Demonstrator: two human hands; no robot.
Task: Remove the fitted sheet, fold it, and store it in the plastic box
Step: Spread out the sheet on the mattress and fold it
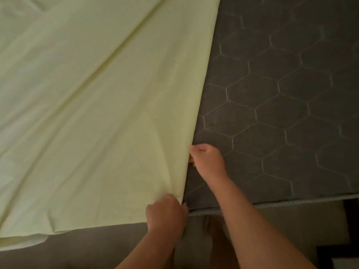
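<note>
Both hands hold the free edge of the sheet, which spreads away to their left.

The sheet [97,113] covers the left of the mattress [281,94], and its free edge runs away from the person. The left hand [165,213] grips that edge at the near rim. The right hand [206,161] pinches it farther up. The two hands are apart. The storage box is not in view.

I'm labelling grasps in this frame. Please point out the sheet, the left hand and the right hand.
sheet [97,113]: head view, on the flat middle of the cloth.
left hand [166,212]: head view, on the back of the hand gripping the sheet's edge.
right hand [206,159]: head view, on the back of the hand.
</note>
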